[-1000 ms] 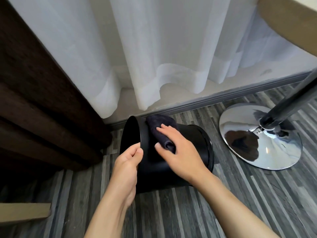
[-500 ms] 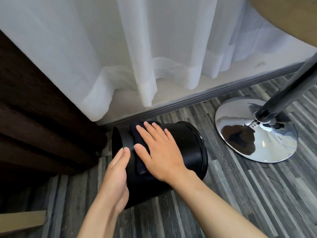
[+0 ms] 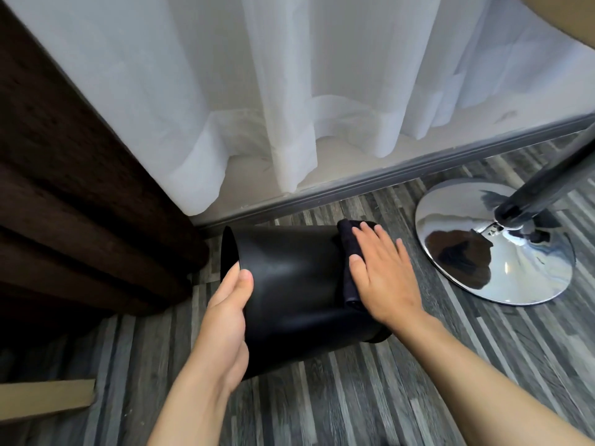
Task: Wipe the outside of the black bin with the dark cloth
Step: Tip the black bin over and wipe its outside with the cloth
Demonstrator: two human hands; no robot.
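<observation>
Head view: the black bin (image 3: 289, 284) lies on its side on the grey plank floor (image 3: 354, 397), just in front of the white curtain (image 3: 289, 91). My left hand (image 3: 225, 320) grips its open rim, thumb on the outside. My right hand (image 3: 383, 278), fingers flat and slightly spread, presses the dark cloth (image 3: 349, 268) against the bin's base end.

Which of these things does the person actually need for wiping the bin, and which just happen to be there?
Part of the job:
black bin, lying on its side
dark cloth
right hand, flat on the cloth
left hand, steadying the bin

Just lying about:
white curtain
chrome pedestal base
dark brown drape
</observation>
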